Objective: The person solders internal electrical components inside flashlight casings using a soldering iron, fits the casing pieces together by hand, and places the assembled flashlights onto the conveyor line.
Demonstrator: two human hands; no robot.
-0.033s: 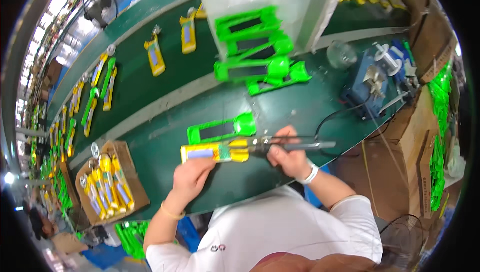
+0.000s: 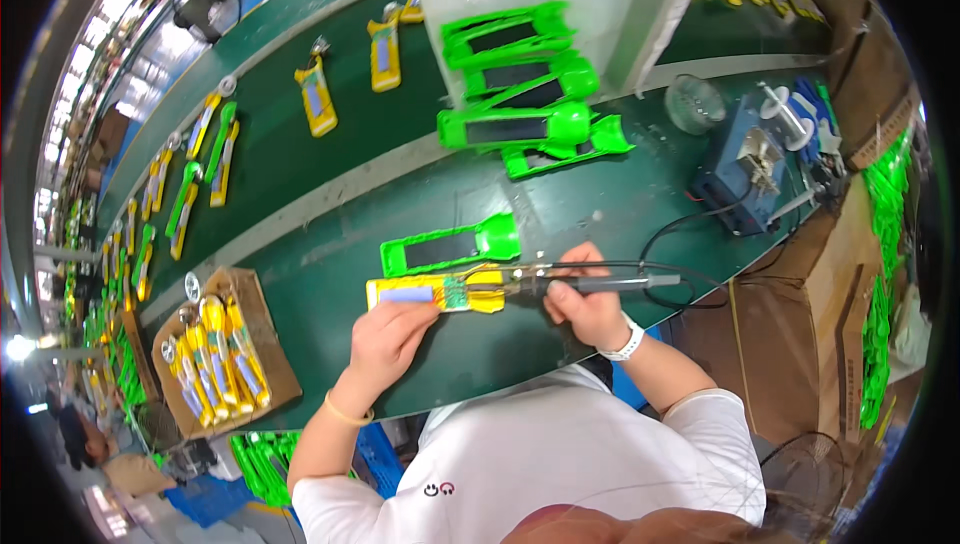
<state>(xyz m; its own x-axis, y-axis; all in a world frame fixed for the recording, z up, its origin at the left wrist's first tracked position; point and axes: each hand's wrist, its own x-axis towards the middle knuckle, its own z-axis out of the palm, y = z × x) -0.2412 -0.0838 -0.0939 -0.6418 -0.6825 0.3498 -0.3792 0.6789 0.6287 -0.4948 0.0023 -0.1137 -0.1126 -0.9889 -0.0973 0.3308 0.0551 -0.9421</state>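
My right hand (image 2: 583,306) is closed around a soldering iron (image 2: 625,284), with its tip pointing left. That tip is over the small green circuit board (image 2: 456,293) in a yellow flashlight housing (image 2: 485,298), though exact contact is too small to make out. A lilac battery (image 2: 406,295) lies at the housing's left end. My left hand (image 2: 392,342) pinches the near edge of the housing against the bench. Just beyond it rests a green flashlight casing (image 2: 450,246) with a dark panel. A small metal part (image 2: 541,270) shows above the iron, its kind unclear.
Several green casings (image 2: 515,127) are piled at the back. At left, a cardboard box (image 2: 283,364) holds yellow housings. Blue soldering equipment (image 2: 733,169), a solder spool (image 2: 787,116) and a glass bowl (image 2: 695,104) stand right. The iron's cable (image 2: 655,239) loops across the bench.
The whole view has shifted slightly. Both hands keep their holds on the yellow housing and the soldering iron.
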